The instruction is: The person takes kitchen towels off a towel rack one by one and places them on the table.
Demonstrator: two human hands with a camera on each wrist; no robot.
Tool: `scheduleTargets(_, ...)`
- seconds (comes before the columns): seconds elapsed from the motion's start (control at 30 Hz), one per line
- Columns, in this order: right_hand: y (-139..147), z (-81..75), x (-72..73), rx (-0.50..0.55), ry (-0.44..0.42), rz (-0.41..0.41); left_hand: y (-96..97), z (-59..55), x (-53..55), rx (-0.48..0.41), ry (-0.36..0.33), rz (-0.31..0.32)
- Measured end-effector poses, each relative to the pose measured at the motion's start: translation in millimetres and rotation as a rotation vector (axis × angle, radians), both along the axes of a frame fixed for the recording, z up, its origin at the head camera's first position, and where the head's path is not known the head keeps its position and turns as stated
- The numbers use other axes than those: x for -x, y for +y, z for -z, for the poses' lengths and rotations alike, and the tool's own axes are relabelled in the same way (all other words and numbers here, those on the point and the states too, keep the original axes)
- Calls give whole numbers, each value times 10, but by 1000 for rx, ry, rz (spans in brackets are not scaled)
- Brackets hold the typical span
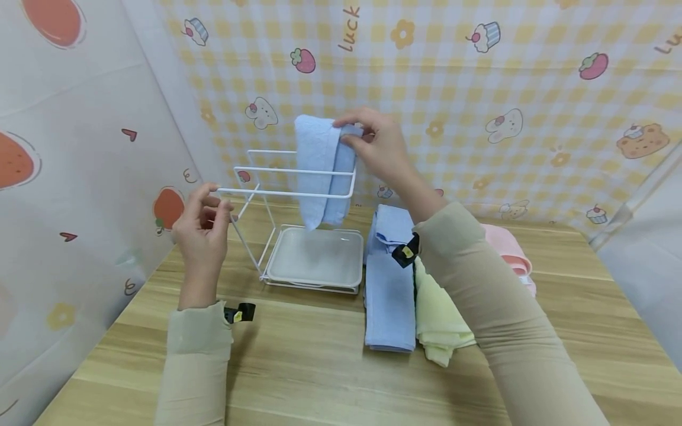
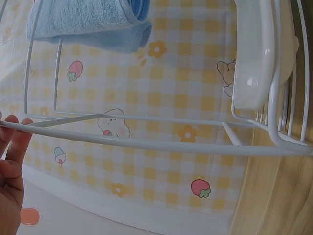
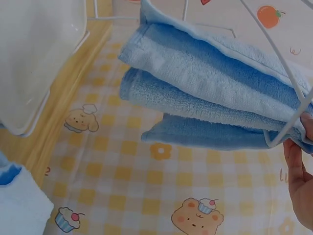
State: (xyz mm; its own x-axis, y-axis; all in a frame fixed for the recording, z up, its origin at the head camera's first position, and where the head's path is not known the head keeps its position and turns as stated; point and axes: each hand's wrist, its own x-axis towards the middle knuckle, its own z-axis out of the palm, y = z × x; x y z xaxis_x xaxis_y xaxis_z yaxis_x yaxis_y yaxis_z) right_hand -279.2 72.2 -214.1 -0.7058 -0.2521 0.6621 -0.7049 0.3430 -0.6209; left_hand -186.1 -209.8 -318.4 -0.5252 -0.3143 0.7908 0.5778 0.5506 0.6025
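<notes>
A white wire rack point(image 1: 290, 194) stands on the table, with light blue towels point(image 1: 318, 160) hanging over its upper bars. At the rack's front left corner my left hand point(image 1: 202, 222) pinches the wire between thumb and curled fingers. In the left wrist view, fingertips point(image 2: 19, 134) touch that bar. My right hand point(image 1: 380, 142) pinches the top edge of a blue towel at the rack's right end. The right wrist view shows the towel layers point(image 3: 210, 73) hanging in folds between the bars, with fingers point(image 3: 296, 166) at their upper end.
A white tray point(image 1: 317, 257) sits in the rack's base. To its right lie a folded blue towel point(image 1: 390, 302), a yellow cloth point(image 1: 439, 313) and a pink cloth point(image 1: 506, 245), partly behind my right sleeve. A patterned curtain point(image 1: 453, 89) hangs behind the table.
</notes>
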Motion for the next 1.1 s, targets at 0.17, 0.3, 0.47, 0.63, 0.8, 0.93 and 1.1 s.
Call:
scheduleTargets(0.17,96,-12,-30,32,9,13,-3,8,2,-1,-1,-3)
scheduleTargets(0.3,169,-3,-72,73,7,15,-6,9,2,3,1,8)
scheduleTargets(0.47,270,25,-119,119,9,20,-6,4,-5,5,-7,1)
scheduleTargets(0.63,368,71,-126,180,68,1,-8,4,-10,9,-5,0)
scheduleTargets(0.8,463,102,-163,272,81,10,-9,12,-3,6,1,6)
scheduleTargets(0.93,539,115,-189,335,73,44,-7,11,12,5,17,12)
scheduleTargets(1.1,635,157,-191,395,81,71,-10,15,12,5,17,11)
